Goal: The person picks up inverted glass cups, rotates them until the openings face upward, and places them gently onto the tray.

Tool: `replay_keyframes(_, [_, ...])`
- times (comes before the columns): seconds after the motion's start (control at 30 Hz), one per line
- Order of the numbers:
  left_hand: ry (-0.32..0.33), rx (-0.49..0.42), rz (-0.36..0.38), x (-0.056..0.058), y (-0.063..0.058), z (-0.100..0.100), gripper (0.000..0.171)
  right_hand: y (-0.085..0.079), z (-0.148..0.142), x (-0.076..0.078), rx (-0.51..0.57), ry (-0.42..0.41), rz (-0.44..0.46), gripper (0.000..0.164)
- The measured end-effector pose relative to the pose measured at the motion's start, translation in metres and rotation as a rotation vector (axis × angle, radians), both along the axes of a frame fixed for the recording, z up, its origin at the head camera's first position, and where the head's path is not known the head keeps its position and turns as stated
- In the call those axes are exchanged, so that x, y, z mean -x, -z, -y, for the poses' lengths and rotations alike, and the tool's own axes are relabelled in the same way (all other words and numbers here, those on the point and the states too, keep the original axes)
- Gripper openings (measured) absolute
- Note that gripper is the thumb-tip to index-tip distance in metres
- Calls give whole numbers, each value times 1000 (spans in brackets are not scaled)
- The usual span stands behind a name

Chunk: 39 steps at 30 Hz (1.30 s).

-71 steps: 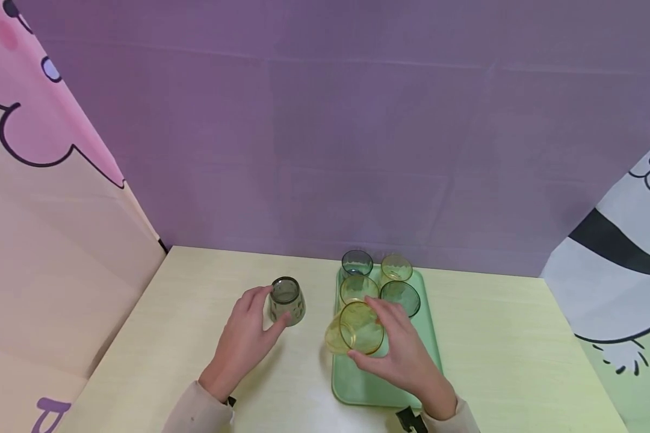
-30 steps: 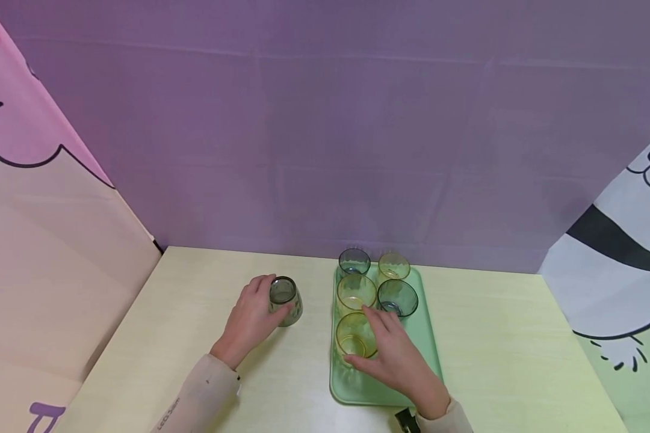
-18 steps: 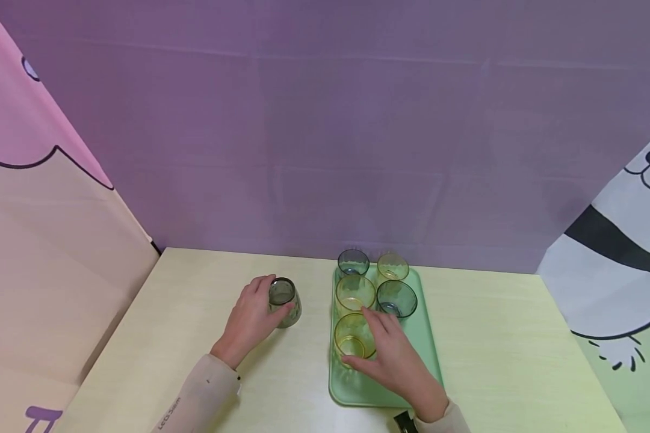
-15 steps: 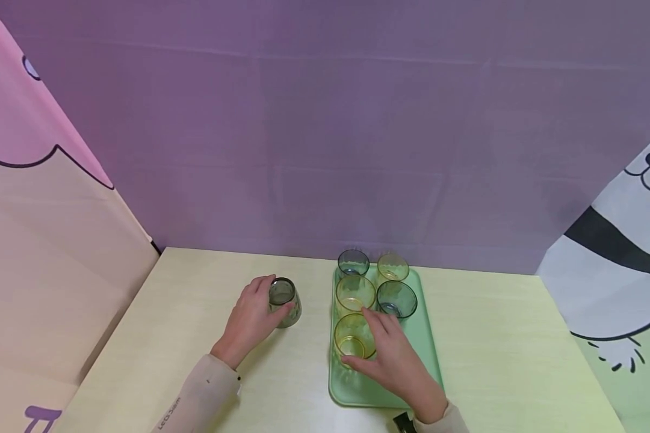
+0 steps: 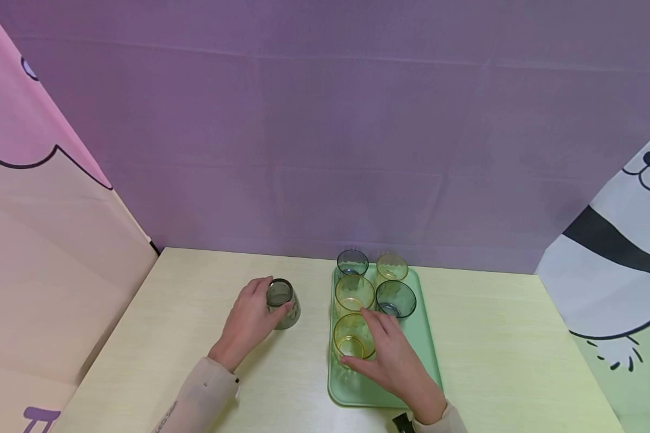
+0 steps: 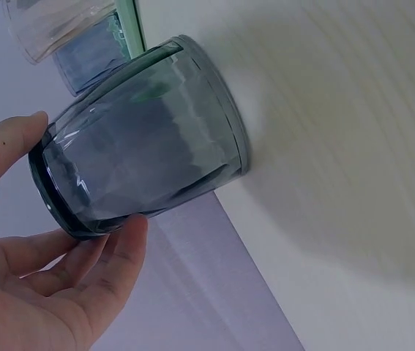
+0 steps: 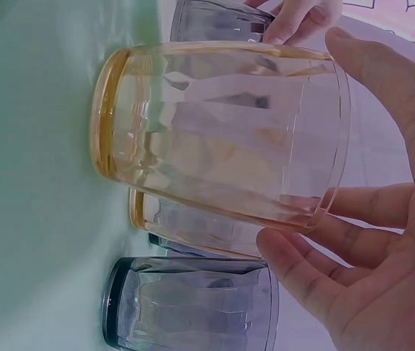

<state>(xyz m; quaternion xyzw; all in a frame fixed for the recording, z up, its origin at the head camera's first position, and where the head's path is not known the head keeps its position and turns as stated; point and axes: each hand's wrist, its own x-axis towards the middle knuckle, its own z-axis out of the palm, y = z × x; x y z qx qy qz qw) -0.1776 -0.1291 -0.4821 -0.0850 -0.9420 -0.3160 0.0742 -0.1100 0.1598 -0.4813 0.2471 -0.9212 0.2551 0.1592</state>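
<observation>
My left hand (image 5: 249, 319) grips a dark grey-green drinking glass (image 5: 284, 308) between thumb and fingers. This glass stands upside down on the table, left of the tray; in the left wrist view its thick base (image 6: 57, 191) faces my palm. On the green tray (image 5: 359, 394), my right hand (image 5: 394, 358) holds a yellow drinking glass (image 5: 352, 337) near its rim. That one is upright, and the right wrist view shows its amber base (image 7: 106, 113) at the tray surface. Behind it stand another yellow glass (image 5: 354, 290) and a dark green glass (image 5: 396, 294), both upright.
Towards the back of the tray are a dark glass (image 5: 352, 262) and a paler yellow glass (image 5: 392, 266). The tray's far end lies close to the purple cloth (image 5: 357, 150) behind the table (image 5: 498, 361). Printed cloths hang at both sides.
Since the oldest frame, the yellow glass has gone from tilted above the tray to upright on it, my right hand still around it. My left hand has closed in around the dark glass.
</observation>
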Motion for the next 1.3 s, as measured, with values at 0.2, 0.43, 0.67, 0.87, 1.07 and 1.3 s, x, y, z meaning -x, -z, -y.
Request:
replay_keyframes(0.2, [-3, 1, 9, -5, -5, 2, 74, -1, 0, 0, -8, -2, -36, 95])
replay_keyframes(0.43, [7, -22, -24, -16, -17, 5, 74, -4, -1, 0, 0, -18, -91, 92])
replay_keyframes(0.67, [29, -56, -52, -29, -35, 7, 75, -10, -1, -2, 33, -29, -93, 90])
replay_keyframes(0.87, [32, -107, -61, -38, -44, 9, 72, -13, 0, -4, 94, -32, -38, 88])
replay_keyframes(1.07, [19, -203, -28, -46, -51, 10, 69, -19, 1, -8, 172, -47, -6, 85])
replay_keyframes(1.3, [48, -396, -46, -55, -60, 9, 66, -23, 1, -9, 209, -66, -48, 82])
